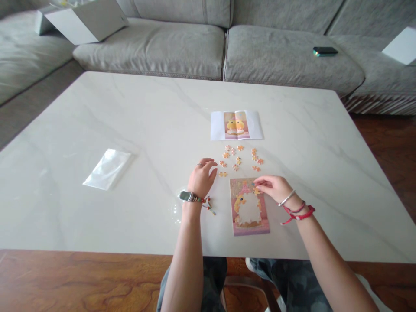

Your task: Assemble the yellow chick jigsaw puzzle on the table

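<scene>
A partly filled jigsaw puzzle (234,216) lies in front of me, with a bare white area in its middle. At its upper right, my right hand (274,187) pinches a small yellowish puzzle piece (256,190) against the filled part; the fingertips partly cover it. My left hand (202,177) hovers left of the loose pieces, fingers curved and apart, with nothing in it. Several loose puzzle pieces (238,160) are scattered beyond the puzzle. Behind them rests a creased reference sheet (236,125) with a printed picture of yellow characters.
The white marbled table (156,117) carries a clear plastic bag (108,169) on the left. A grey sofa (175,47) runs along the far side, holding a white box (87,21) and a dark phone-like object (325,51). My legs are under the near edge.
</scene>
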`<state>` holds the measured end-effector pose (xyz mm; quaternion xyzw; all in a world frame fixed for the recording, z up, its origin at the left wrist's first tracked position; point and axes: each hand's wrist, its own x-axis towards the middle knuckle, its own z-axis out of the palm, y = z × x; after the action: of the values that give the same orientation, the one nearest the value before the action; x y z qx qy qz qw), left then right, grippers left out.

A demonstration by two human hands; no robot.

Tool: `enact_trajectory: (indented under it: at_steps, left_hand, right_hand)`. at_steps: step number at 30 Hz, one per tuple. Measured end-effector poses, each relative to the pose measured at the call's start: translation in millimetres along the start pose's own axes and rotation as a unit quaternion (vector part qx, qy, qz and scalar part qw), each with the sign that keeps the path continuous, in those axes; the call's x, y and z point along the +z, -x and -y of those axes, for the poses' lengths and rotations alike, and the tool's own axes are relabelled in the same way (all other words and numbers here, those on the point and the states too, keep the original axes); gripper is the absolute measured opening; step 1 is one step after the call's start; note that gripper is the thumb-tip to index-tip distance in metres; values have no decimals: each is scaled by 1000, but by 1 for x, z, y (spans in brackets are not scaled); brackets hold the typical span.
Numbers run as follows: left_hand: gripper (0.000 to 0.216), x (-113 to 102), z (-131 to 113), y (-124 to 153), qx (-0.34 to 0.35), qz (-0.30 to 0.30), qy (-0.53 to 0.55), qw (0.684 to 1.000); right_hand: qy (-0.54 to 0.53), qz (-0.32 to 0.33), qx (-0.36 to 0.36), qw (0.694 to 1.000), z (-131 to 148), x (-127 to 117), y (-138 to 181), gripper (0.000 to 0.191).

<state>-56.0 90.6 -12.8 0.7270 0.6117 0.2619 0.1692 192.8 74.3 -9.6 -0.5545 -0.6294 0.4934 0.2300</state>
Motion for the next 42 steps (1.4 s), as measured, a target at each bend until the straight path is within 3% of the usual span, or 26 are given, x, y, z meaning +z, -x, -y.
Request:
enact_trajectory:
  at_steps: [13,21,26,31,37,42]
  left_hand:
    - [18,1,1,-1,-3,12,-7,1000]
    - [18,0,0,0,-4,10,-12,1000]
    - [18,0,1,0,-4,11,-20,1000]
    - [19,0,1,0,-1,18,-24,1000]
    - [18,0,2,0,-7,16,-26,1000]
    - [19,-1,0,0,-4,11,-18,1000]
  right_hand:
    - [103,8,-36,994,3,-4,2,13]
    - [193,-154,-52,968,-23,-39,-25,15]
    - [278,-168,-115,939,-20,-51,-45,17]
    - [289,-166,-146,931,14,-19,-64,12]
    - [361,-132,-51,922,42,34,-92,11]
    - [345,-107,-35,932,40,38,-94,3]
